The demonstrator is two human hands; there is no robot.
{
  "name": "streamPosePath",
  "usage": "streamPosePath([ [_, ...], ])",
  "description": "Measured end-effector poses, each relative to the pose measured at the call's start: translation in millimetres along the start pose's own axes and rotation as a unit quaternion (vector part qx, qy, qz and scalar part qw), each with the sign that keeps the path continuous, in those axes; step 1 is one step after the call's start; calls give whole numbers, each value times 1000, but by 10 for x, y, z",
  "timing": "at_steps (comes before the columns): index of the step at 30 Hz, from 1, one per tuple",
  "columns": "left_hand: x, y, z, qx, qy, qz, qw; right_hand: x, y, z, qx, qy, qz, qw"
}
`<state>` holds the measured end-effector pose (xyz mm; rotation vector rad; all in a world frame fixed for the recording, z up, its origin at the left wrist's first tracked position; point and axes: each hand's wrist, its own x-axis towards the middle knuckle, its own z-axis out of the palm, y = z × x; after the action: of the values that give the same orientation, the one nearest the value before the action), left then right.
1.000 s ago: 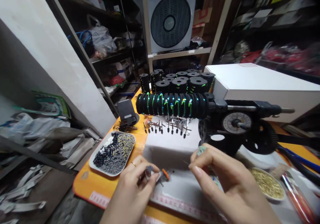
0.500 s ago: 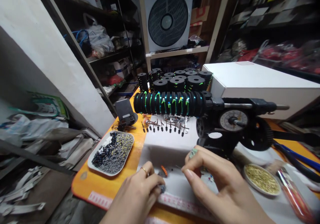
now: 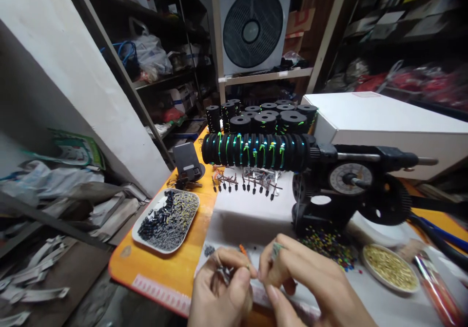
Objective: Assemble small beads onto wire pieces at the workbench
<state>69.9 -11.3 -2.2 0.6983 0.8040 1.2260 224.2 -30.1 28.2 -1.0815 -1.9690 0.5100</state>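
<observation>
My left hand (image 3: 223, 293) pinches a small dark part with thin wire legs, held low over the table's front edge. My right hand (image 3: 300, 288) meets it fingertip to fingertip and wears a green ring; what it pinches is too small to tell. A few small orange and grey parts (image 3: 242, 250) lie on the white sheet (image 3: 248, 220) just beyond my fingers. A black winding machine (image 3: 340, 190) carries a row of black spools with green thread (image 3: 256, 150) behind them.
A white tray of small black and grey parts (image 3: 166, 215) sits at the left on the orange table (image 3: 197, 249). Coloured beads (image 3: 329, 244) and a dish of gold bits (image 3: 391, 267) lie at the right. Stacked black spools (image 3: 270, 115), a white box (image 3: 383, 122) and cluttered shelves stand behind.
Both hands have drawn back toward me and come together at the fingertips. The left hand has lifted the small part off the white sheet. The coloured beads are now uncovered.
</observation>
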Motion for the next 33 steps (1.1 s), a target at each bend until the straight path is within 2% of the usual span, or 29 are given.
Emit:
streamPosePath([
  [8, -30, -29, -9, -26, -33, -63, 997, -9, -10, 2, -3, -8, 10, 1000],
  [18, -46, -1, -4, -19, -39, -80, 996, 20, 10, 15, -29, -1, 3, 1000],
  [20, -51, -1, 12, -16, -26, -74, 997, 13, -7, 18, -29, 16, -1, 999],
  [23, -64, -1, 29, -3, 42, -31, 999, 23, -24, 12, -18, 31, 3, 999],
  [25, -72, 7, 30, 2, 82, 10, 997, 39, -20, -8, 0, 17, 3, 1000],
  [27, -79, 24, 26, 11, 86, 37, 996, 52, -4, -35, 9, 5, 7, 1000],
  [33, -90, 71, 28, 31, 69, 29, 997, 64, 18, -85, 27, -13, 23, 999],
])
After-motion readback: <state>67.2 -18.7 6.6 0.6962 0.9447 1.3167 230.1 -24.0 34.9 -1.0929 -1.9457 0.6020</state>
